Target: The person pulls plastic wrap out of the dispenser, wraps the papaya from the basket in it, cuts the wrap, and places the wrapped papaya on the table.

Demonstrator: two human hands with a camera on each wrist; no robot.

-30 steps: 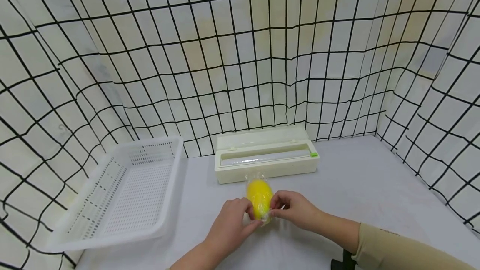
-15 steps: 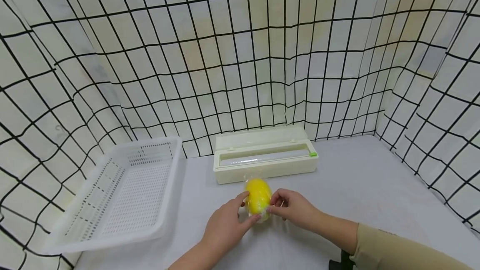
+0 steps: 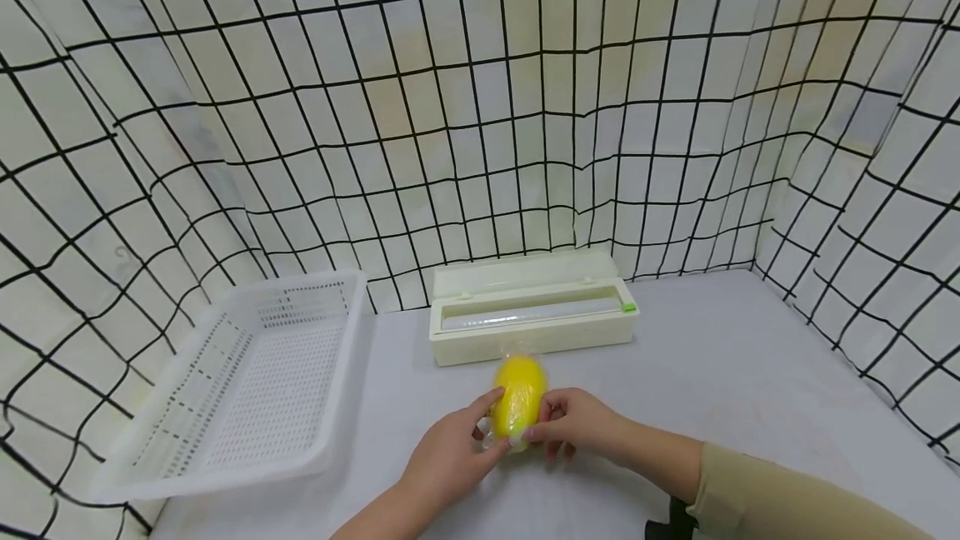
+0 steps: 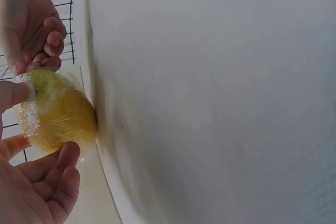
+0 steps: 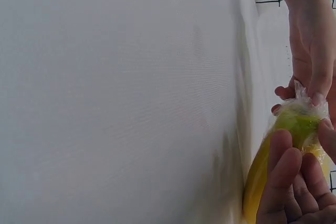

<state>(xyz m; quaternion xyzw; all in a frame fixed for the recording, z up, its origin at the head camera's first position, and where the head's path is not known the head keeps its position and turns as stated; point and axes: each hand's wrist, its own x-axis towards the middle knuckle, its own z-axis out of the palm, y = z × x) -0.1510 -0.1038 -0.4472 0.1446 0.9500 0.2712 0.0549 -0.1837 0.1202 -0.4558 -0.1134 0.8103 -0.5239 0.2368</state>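
A yellow fruit with a greenish end, its exact kind unclear, is wrapped in clear cling film above the white table. My left hand holds it from the left, thumb at the near end and fingers along its side. From the right, my right hand pinches the film at that near end between thumb and fingers. Crinkled film shows over the fruit in the left wrist view. In the right wrist view, a gathered tuft of film stands up beside the left thumb.
Behind the fruit, a cream cling film box stands with its lid raised, a film roll inside. A white perforated basket is at the left. Black netting over white walls encloses the table.
The fruit has turned slightly in my hands. My left fingers have spread further along its side, and my right hand has shifted a little toward the near end.
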